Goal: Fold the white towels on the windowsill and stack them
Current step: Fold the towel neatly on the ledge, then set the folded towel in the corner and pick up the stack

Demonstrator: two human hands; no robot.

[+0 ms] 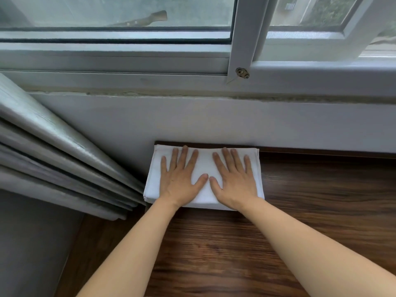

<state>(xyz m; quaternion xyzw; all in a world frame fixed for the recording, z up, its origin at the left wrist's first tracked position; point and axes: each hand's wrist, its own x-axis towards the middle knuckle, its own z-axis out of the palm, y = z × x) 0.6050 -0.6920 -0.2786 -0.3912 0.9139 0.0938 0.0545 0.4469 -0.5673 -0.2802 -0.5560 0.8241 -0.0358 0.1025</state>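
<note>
A stack of folded white towels (203,166) lies on the dark wooden windowsill (310,189), pushed against the white wall at the sill's back left corner. Layered edges show along the stack's left and front sides. My left hand (180,179) rests flat on the left half of the top towel, fingers spread. My right hand (233,179) lies flat on the right half in the same way. The two thumbs nearly touch at the middle. Neither hand grips the cloth.
Grey pleated curtains (64,163) hang at the left, their folds reaching close to the stack's left edge. A white window frame (242,50) runs above the wall. The wooden sill extends to the right and toward me.
</note>
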